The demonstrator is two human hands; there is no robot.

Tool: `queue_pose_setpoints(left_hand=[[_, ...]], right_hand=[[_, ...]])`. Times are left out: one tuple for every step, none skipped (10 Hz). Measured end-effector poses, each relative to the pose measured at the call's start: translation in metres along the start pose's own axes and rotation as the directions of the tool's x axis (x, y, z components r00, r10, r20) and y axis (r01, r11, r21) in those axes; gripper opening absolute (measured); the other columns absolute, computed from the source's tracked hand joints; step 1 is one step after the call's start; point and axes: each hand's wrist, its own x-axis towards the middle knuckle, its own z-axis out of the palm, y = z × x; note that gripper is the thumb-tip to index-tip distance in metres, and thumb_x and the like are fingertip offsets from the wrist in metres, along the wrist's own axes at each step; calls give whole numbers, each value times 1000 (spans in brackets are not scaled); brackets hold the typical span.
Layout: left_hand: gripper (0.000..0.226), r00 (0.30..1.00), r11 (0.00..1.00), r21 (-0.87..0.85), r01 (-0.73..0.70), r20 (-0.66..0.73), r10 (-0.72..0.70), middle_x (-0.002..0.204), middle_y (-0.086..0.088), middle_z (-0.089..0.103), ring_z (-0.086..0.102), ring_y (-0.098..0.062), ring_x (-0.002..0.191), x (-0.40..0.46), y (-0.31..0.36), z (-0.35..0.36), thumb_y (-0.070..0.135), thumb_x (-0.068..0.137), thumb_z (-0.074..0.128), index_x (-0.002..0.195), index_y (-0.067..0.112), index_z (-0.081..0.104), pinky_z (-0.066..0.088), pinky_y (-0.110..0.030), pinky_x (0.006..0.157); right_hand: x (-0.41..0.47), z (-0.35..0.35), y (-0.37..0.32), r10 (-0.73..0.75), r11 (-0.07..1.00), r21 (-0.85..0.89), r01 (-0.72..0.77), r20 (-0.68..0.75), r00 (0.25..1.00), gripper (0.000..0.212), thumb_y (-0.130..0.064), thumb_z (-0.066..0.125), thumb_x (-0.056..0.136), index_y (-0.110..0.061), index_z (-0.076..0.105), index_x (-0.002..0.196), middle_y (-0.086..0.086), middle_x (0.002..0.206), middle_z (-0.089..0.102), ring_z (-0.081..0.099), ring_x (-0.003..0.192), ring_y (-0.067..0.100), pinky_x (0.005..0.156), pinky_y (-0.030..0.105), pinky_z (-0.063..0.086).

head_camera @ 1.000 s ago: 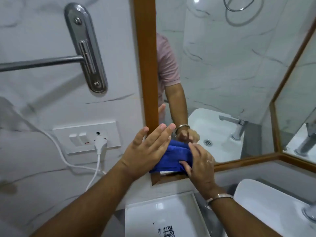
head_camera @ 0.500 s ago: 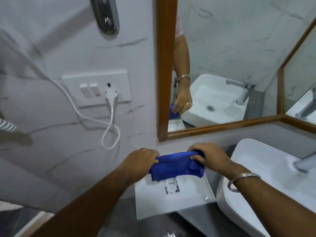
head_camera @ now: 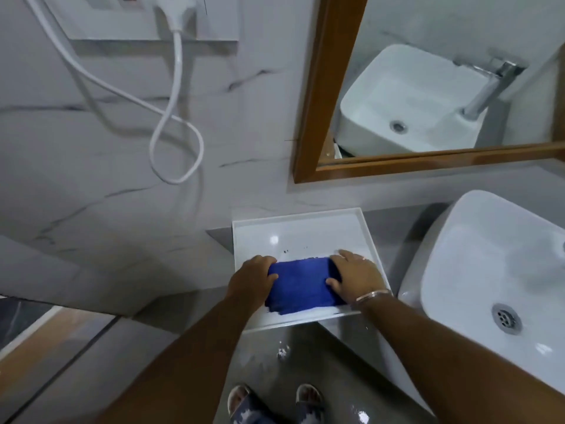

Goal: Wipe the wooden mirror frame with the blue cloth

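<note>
**Asha:** So, from the head camera, where is the blue cloth (head_camera: 301, 287) sitting?

**Ben:** It is lying folded in the white tray (head_camera: 305, 221), toward the tray's six o'clock edge. The left hand (head_camera: 252, 283) is pressing on its nine o'clock end, and the right hand (head_camera: 357, 278) is covering its three o'clock end.

**Asha:** Are they gripping it?

**Ben:** Each grip is curling closed over an end of the cloth, fingers on top and the right thumb tucked against the near side. I judge they are holding it from both ends to keep the fold neat as it rests flat.

**Asha:** And the wooden mirror frame (head_camera: 318, 96)?

**Ben:** It is hanging on the marble wall at about one o'clock from the hands, well apart from the cloth. Nothing is touching it, so no wiping is happening at this moment.

**Asha:** Why the tray, do you think?

**Ben:** It is sitting on the grey table just beside the white sink (head_camera: 477, 270), so it is probably serving as the cloth's resting place. Whether the wiping is finished, I cannot tell.
</note>
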Motion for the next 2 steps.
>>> queue_pose_setpoints(left_hand=[[56,999,982,187,3,-52,7,150,-6,49,49,-27,134,-7,2,5,34,97,59,148,19,43,45,-43,108],[84,989,938,345,10,-141,41,163,-8,32,38,-29,144,-33,13,-6,53,90,63,157,18,26,41,-44,111]], right_hand=[[-9,25,-15,-114,990,-80,113,1,994,63,-52,50,89,-24,35,144,10,155,29,33,139,31,115,42,26],[-26,19,-25,-168,976,-135,169,23,986,68,-52,48,91,-24,24,148,12,160,14,18,145,34,118,45,18]])
